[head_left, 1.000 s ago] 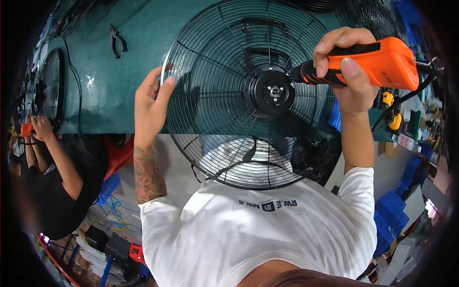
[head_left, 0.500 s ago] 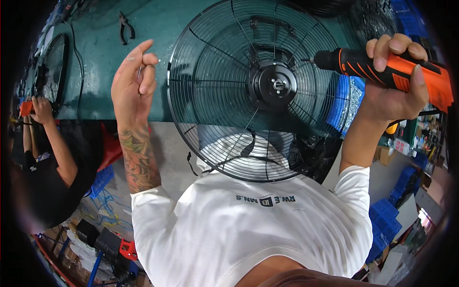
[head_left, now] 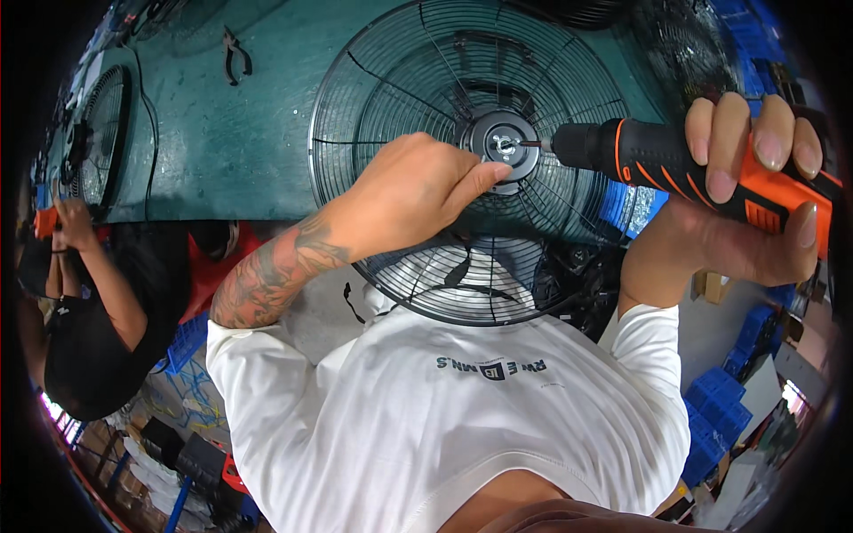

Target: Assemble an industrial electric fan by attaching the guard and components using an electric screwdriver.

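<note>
- Over the green table (head_left: 222,169), we have the grille (head_left: 404,88), hub (head_left: 505,129) central.
- Our left hand (head_left: 413,186) curls there; its pinch, we cannot tell.
- Right hand (head_left: 711,235) fingers wrap the driver (head_left: 657,158): best aligned before pressing.

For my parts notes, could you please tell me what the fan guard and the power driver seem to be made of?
Fan guard: probably metal wire, coated glossy black, judging by its thin, shiny look; paint or plastic, I can't tell. Power driver: likely hard plastic, orange and black, going by its smooth, moulded look.
</note>
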`<state>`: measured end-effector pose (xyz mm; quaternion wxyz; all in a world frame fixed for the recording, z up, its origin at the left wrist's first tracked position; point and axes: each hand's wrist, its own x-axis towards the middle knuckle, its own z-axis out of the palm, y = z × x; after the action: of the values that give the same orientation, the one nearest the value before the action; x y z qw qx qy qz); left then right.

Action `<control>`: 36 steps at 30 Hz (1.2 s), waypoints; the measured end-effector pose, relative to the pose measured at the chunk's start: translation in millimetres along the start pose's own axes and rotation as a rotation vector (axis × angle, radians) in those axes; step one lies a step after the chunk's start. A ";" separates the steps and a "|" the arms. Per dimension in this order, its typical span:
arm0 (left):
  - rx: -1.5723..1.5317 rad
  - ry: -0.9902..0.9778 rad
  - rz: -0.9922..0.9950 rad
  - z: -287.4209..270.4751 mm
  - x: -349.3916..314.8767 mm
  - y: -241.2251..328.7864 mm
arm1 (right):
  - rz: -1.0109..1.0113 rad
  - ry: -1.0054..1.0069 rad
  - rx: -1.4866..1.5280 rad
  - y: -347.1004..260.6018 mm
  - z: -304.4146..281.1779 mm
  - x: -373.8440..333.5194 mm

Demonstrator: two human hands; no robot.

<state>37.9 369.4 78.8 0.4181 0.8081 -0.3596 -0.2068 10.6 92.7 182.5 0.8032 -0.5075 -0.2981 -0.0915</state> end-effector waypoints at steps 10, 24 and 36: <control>0.021 0.132 0.159 11.8 -5.4 -4.3 | 0.035 -0.133 -0.011 2.7 18.2 -4.8; 0.161 0.164 0.204 13.2 -9.7 -5.8 | 0.102 -0.260 -0.036 18.7 31.1 5.5; 0.205 0.342 0.245 10.9 -15.1 -13.3 | 0.133 -0.282 -0.021 28.4 41.8 15.5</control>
<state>26.5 380.2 62.1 0.4107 0.8200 -0.3981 0.0228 19.7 144.7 182.6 0.7523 -0.5424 -0.3727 0.0306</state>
